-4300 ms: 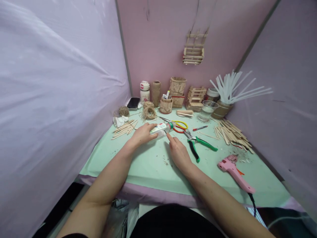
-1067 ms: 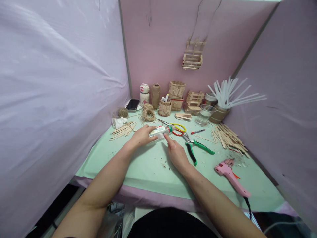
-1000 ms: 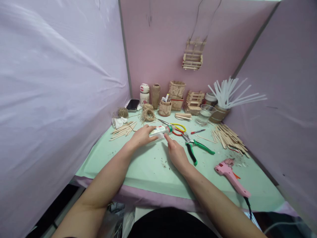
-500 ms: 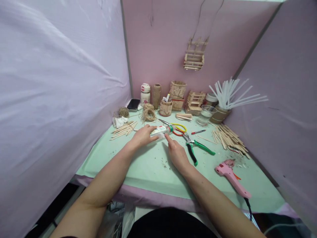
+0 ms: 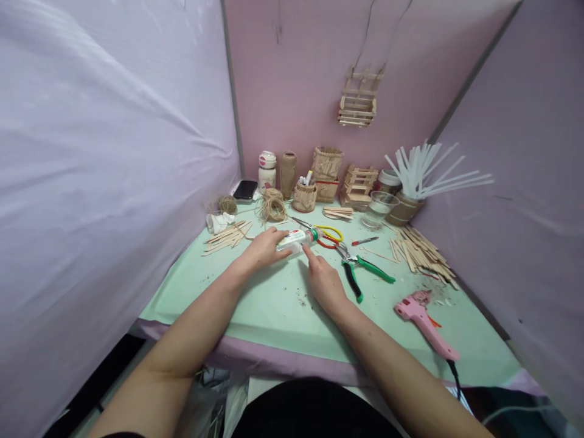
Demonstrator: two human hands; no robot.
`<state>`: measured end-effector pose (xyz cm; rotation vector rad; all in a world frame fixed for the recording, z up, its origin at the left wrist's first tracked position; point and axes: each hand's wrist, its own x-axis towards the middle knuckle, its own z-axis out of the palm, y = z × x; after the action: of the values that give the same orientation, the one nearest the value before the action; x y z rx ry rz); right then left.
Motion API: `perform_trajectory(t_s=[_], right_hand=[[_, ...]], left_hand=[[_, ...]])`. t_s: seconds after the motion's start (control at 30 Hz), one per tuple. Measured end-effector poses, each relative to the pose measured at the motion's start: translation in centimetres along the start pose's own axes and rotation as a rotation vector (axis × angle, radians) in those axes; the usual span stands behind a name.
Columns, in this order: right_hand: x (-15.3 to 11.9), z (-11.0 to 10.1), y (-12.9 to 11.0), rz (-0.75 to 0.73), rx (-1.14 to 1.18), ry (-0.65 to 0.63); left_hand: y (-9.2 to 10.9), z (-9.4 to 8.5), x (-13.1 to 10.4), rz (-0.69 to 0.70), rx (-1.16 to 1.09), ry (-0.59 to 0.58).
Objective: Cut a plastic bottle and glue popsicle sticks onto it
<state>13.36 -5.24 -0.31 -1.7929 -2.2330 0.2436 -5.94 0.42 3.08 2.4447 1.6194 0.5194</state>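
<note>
A clear plastic bottle (image 5: 296,238) with a white label and a green band lies on its side on the pale green tabletop. My left hand (image 5: 267,246) is wrapped over its left end, thumb along the near side. On the right, my right hand (image 5: 325,277) has its index finger stretched out, the tip at the bottle's near side; the other fingers are curled under and largely hidden. Just beyond the bottle lie scissors (image 5: 334,233) with yellow and red handles. Green-handled pruning shears (image 5: 353,277) rest to the right of my right hand.
A pink glue gun (image 5: 424,322) lies at the right, its cord running off the front edge. Wooden sticks are piled at right (image 5: 424,255) and left (image 5: 225,237). Twine (image 5: 274,208), a clear cup (image 5: 378,210) and stick-built holders (image 5: 327,173) stand along the back.
Both hands and the bottle keep almost the same place. The whole view has shifted very slightly.
</note>
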Motion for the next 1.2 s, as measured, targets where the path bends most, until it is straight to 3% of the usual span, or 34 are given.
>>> perform_trajectory(t_s=[0.47, 1.0, 1.2], right_hand=[[0.2, 0.3, 0.1, -0.014, -0.024, -0.005], [0.2, -0.9, -0.9, 0.02, -0.144, -0.115], [0.2, -0.5, -0.6, 0.008, -0.109, -0.083]], left_hand=[[-0.2, 0.2, 0.1, 0.016, 0.009, 0.014], [-0.2, 0.4, 0.2, 0.01, 0.015, 0.043], [-0.1, 0.3, 0.1, -0.031, 0.003, 0.035]])
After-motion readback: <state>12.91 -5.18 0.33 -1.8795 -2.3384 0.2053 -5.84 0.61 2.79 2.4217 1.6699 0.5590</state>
